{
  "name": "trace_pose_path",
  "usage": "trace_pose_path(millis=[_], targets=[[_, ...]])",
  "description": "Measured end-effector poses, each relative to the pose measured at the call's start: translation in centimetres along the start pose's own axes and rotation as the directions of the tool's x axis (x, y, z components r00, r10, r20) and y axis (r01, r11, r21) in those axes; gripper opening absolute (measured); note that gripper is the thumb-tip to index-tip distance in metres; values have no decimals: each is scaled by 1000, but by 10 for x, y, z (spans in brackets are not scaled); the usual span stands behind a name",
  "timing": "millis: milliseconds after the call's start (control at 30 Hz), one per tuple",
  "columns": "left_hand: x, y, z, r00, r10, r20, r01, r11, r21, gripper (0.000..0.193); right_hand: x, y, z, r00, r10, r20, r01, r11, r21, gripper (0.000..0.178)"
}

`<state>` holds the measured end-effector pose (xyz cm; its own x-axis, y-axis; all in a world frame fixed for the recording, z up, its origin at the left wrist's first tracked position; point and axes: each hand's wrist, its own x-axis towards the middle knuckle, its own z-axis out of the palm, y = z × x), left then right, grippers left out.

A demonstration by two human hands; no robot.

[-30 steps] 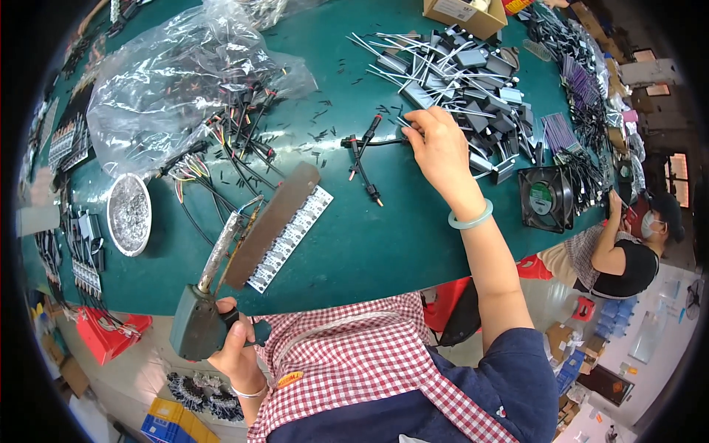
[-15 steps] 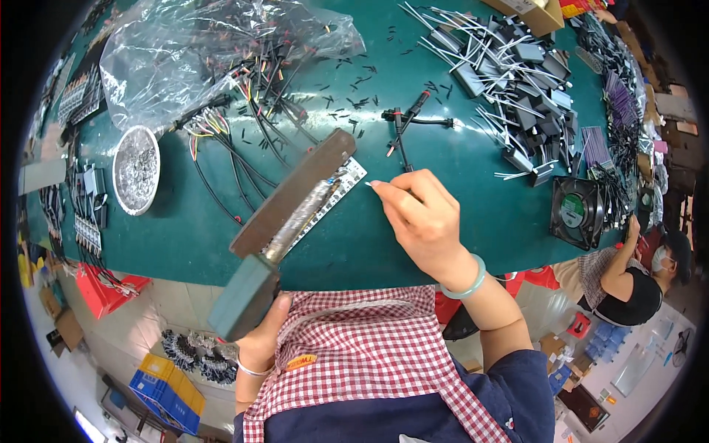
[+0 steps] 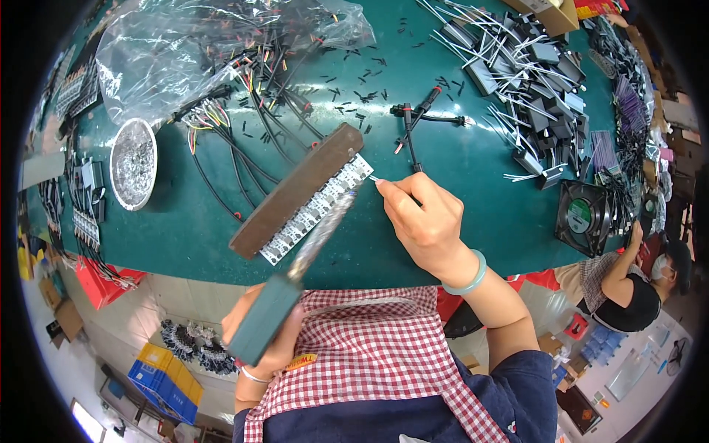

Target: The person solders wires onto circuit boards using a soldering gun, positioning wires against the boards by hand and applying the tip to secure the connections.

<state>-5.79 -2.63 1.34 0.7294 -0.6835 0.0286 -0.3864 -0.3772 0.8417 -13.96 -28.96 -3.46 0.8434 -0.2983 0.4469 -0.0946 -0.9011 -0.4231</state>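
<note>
My left hand (image 3: 282,345) is closed round the dark green handle of a soldering iron (image 3: 319,240). The iron's metal shaft slants up and right, its tip close to the board's right edge. A white strip of small circuit boards (image 3: 310,215) lies slanted along a brown bar-shaped block (image 3: 295,193). At the strip's upper right end, my right hand (image 3: 425,221) pinches a thin pale wire-like piece (image 3: 374,178) between thumb and forefinger. Its far end points at the strip's corner; whether it touches is too small to tell.
Black cables with connectors (image 3: 410,122) lie beyond my right hand. Wire bundles (image 3: 236,159) and a white bowl (image 3: 134,205) are at left, under clear plastic (image 3: 155,66). Black boxes with white leads (image 3: 543,111) and a fan (image 3: 581,215) fill the right. Another person (image 3: 628,284) sits there.
The soldering iron has drawn back toward me and down off the strip, uncovering its boards. My right hand stays by the strip's end with the pale piece. The view has shifted slightly.
</note>
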Motion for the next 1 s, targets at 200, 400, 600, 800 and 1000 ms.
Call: trace_pose_path(millis=[200, 400, 600, 800, 1000], targets=[[-9, -9, -127, 645, 52, -763, -11, 998, 59, 35, 1, 6, -2, 998, 30, -49, -25, 995, 98, 31], [-15, -5, -140, 680, 8, -733, -13, 1000, -2, 37, 2, 5, -1, 998, 41, -38, -37, 996, 82, 22], [-30, 1, -147, 698, -74, -712, 22, 996, -83, 39, 2, 6, 1, 997, 48, -53, -41, 991, 125, 26], [-31, 4, -146, 722, -139, -678, 35, 986, -164, 42, 4, 4, -3, 998, 57, -18, -54, 988, 143, 31], [-19, -10, -70, 725, -409, -553, 264, 908, -325, 40, 2, 4, -2, 999, 38, -7, -37, 992, 121, 32]])
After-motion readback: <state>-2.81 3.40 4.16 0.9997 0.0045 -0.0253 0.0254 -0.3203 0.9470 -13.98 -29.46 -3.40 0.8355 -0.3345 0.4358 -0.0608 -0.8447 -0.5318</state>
